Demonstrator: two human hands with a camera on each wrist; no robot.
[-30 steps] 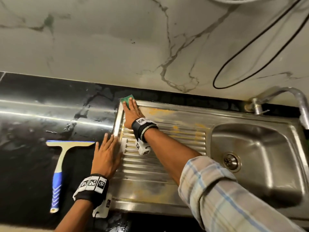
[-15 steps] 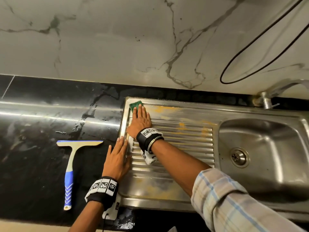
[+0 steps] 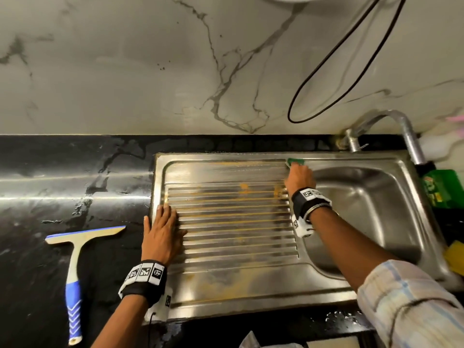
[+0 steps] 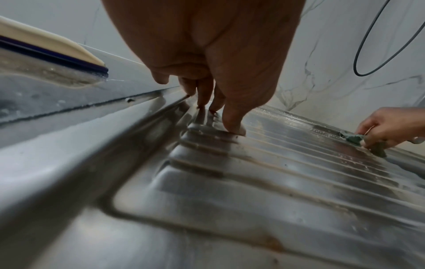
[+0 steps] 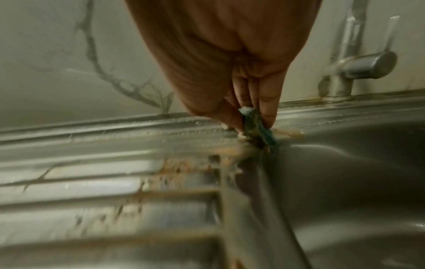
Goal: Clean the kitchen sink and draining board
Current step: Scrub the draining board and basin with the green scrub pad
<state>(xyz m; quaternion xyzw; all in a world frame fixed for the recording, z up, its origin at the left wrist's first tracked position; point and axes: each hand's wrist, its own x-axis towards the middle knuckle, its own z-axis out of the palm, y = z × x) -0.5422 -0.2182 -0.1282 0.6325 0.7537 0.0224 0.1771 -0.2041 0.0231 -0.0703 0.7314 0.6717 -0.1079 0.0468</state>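
A steel draining board (image 3: 231,222) with ribs and orange-brown smears joins the sink bowl (image 3: 364,209) on its right. My right hand (image 3: 298,178) pinches a green scouring pad (image 3: 295,161) between thumb and fingers (image 5: 268,109) and presses it on the back rim where board meets bowl; the scouring pad (image 5: 255,127) trails brown residue. The same pad (image 4: 358,141) shows at the right of the left wrist view. My left hand (image 3: 162,232) lies flat with straight fingers (image 4: 232,118) on the board's left edge.
A squeegee (image 3: 75,272) with a blue handle lies on the black counter (image 3: 62,184) left of the board. The tap (image 3: 391,131) stands behind the bowl. A green packet (image 3: 442,189) and a yellow sponge (image 3: 455,254) sit right of the sink. A black cable (image 3: 339,84) hangs on the marble wall.
My right hand has swept the scouring pad along the back of the board from its far left corner to the edge of the bowl. The left hand stays flat on the left edge.
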